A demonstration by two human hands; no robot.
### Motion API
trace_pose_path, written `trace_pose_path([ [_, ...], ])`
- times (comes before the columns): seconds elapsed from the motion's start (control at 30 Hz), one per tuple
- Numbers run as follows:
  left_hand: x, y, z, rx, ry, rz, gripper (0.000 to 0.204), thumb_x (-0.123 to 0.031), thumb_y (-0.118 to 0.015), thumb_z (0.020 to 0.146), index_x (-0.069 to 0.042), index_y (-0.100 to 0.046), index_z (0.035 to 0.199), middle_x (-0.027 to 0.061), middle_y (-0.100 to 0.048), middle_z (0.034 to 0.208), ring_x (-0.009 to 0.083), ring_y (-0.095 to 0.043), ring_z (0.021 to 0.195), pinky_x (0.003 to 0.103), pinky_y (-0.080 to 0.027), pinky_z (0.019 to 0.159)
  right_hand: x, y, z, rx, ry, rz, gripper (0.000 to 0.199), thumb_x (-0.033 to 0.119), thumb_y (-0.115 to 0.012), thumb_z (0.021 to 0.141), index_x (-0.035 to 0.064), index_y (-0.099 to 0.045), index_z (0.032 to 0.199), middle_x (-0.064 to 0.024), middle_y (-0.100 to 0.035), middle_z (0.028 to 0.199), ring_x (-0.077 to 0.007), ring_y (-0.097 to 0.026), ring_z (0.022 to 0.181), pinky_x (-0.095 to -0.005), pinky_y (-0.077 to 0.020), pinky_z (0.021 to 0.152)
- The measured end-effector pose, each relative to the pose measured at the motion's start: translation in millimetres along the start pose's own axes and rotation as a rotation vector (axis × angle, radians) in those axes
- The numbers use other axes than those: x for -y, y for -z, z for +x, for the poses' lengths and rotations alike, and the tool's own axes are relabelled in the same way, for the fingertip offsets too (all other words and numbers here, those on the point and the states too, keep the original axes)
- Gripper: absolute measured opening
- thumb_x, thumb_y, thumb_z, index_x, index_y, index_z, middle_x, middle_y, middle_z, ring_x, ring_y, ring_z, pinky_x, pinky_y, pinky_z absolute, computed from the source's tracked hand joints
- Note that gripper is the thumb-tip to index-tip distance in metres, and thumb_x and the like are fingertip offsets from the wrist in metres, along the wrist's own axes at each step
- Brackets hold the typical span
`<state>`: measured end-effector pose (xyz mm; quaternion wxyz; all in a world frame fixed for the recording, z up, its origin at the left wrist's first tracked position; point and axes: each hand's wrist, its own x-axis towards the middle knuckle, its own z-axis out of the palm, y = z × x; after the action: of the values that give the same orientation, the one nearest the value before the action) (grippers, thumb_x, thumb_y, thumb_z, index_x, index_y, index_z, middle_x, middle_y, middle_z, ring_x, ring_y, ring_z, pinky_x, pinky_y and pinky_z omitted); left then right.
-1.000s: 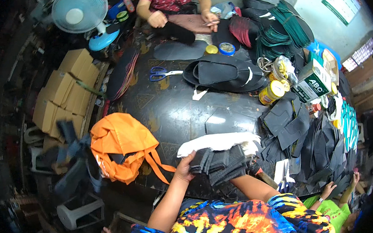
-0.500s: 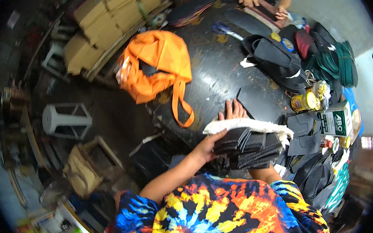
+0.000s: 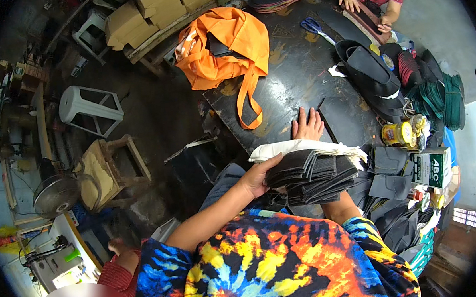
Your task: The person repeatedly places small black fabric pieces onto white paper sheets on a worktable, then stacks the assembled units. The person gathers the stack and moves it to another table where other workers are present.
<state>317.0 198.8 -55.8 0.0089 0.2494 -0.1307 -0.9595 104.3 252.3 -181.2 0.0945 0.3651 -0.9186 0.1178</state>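
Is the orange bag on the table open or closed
Open. The orange bag lies slumped on the black table with its mouth gaping, dark pieces showing inside, and one strap trailing loose.

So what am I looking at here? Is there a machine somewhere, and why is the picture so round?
No machine: a person wears a wide fisheye camera on the head, looking down, which bends the edges. The tie-dye shirt is theirs. Their left hand steadies a stack of dark cut pieces with a white cloth along its far side; the other hand, fingers spread, lies flat on the black table. On the table lie an orange bag, blue-handled scissors and yellow tins. Across it, another person's hands work too.
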Motion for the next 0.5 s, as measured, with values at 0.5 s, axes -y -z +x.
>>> trace_pose_path([
  [0.5, 17, 3, -21, -0.111, -0.027, -0.078, 0.039, -0.028, -0.070, 0.102, -0.008, -0.066, 0.134, 0.0073, -0.074, 0.125, 0.0228, -0.072, 0.111, 0.043, -0.060, 0.096, 3, 4, -3, -0.045, 0.029, 0.051, 0.058, 0.036, -0.067, 0.096, 0.0177, -0.054, 0.150, -0.0207, -0.048, 0.155, -0.0417, -0.041, 0.146, -0.0624, -0.0299, 0.119],
])
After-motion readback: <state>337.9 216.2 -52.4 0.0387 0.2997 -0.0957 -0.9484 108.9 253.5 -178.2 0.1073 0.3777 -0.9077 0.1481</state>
